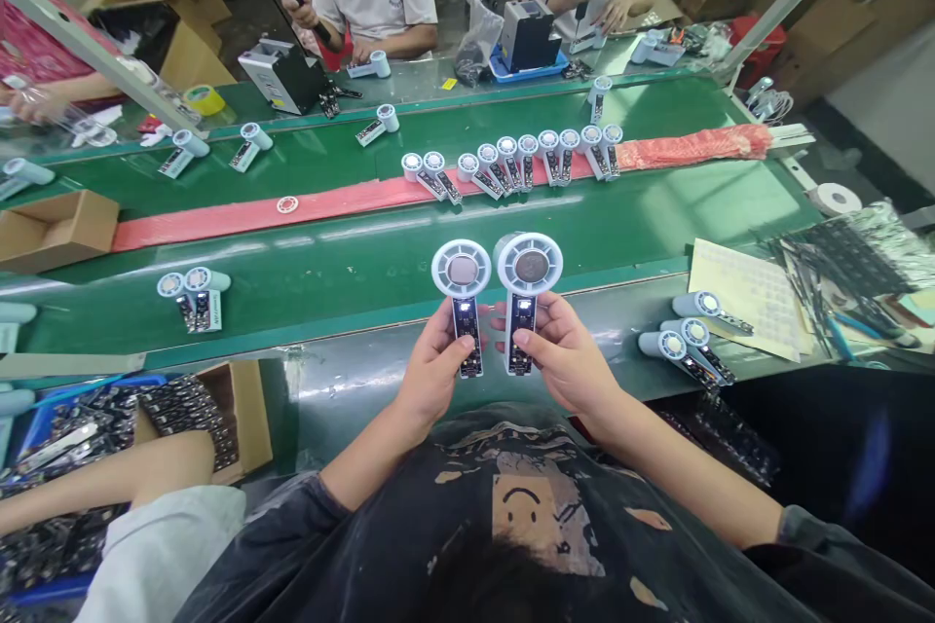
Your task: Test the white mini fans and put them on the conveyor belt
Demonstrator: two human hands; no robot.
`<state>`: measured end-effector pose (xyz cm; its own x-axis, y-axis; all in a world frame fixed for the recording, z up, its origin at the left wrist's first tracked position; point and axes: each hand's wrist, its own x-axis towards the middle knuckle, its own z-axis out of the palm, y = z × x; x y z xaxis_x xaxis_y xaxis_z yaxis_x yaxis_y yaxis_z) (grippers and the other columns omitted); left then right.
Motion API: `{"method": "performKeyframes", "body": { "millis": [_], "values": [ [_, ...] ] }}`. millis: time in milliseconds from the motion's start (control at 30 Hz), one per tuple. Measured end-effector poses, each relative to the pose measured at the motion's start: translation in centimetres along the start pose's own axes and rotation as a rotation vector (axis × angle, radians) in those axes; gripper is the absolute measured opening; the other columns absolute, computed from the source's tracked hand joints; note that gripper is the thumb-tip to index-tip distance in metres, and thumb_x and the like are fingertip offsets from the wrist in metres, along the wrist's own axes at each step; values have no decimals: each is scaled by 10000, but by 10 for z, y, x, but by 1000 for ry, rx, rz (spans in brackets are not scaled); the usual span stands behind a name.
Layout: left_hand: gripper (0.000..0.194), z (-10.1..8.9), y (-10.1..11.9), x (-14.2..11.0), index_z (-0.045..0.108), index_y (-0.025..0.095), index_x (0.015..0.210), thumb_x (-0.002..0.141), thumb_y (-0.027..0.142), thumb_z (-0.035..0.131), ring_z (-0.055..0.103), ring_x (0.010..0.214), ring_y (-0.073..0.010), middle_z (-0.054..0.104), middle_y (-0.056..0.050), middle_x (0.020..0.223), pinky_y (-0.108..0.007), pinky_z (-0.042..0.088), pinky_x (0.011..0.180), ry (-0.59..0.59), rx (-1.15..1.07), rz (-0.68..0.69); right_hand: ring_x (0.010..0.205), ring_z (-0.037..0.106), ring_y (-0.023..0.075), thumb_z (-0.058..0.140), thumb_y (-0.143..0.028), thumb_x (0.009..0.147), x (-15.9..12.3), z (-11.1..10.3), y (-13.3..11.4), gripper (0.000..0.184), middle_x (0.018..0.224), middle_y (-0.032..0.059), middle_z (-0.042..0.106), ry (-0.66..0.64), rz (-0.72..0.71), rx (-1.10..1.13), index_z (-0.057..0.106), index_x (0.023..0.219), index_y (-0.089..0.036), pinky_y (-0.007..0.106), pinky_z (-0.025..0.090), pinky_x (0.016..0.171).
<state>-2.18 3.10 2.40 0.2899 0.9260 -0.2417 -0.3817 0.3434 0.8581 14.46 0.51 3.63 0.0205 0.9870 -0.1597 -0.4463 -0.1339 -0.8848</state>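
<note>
My left hand grips the circuit-board handle of a small white fan unit with a round head. My right hand grips the handle of a second, like fan unit. Both units stand upright side by side, heads up, lit points showing on their boards, just over the near edge of the green conveyor belt. Three more fan units lie on the grey bench to my right, and two lie on the belt to my left.
A red strip runs along the belt with a row of several fan units on it. Two people across the belt work beside small machines. A sticker sheet and parts lie right; a neighbour's arm and parts boxes lie left.
</note>
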Motion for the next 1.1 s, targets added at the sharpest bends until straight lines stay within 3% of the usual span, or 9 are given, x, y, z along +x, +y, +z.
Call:
{"method": "performKeyframes", "body": {
  "millis": [100,167,300,467,667,900,1100],
  "values": [
    [475,3,0,2,680,223,1142,728,398,832,676,1085,-254,733,-86,1191,-388,538,944,-37,-1,19,940,735,203,882,-417,739,-1,2,-3,503,1082,33,744,5,37,13,552,1091,-275,330,621,773],
    [451,4,1,2,689,214,1107,729,411,833,690,1064,-263,738,-95,1180,-412,548,945,-62,-11,10,898,742,203,884,-426,736,-1,3,-5,511,1080,33,745,2,60,23,551,1093,-276,330,626,733],
    [433,6,3,3,696,212,1089,729,406,836,726,938,-257,752,-94,1125,-431,576,890,-92,-40,-11,873,745,195,894,-424,724,-1,4,-6,520,1060,19,747,6,56,29,547,1083,-280,368,628,816],
    [446,5,6,4,702,220,1095,713,399,848,718,1005,-270,767,-81,1083,-441,556,949,-116,-42,-6,996,723,204,898,-396,716,-2,4,-5,543,1105,24,733,31,33,5,535,1104,-285,394,589,947],
    [457,4,6,3,697,218,1105,714,404,842,677,1122,-285,755,-83,1126,-458,507,1037,-115,-32,25,1025,705,202,891,-391,710,-3,4,-4,574,1150,32,719,23,31,11,527,1140,-286,379,581,940],
    [447,2,7,0,688,218,1110,735,417,829,708,1006,-271,754,-93,1110,-445,565,930,-123,-27,2,1020,709,213,877,-374,714,-4,8,-7,525,1124,22,726,10,56,28,533,1103,-297,404,583,934],
    [476,0,5,-2,688,213,1129,726,416,840,712,1014,-267,755,-96,1123,-448,553,962,-111,-21,0,1076,699,235,872,-364,714,-6,8,-7,521,1132,33,724,7,62,17,531,1102,-294,455,562,990]
  ]
}}
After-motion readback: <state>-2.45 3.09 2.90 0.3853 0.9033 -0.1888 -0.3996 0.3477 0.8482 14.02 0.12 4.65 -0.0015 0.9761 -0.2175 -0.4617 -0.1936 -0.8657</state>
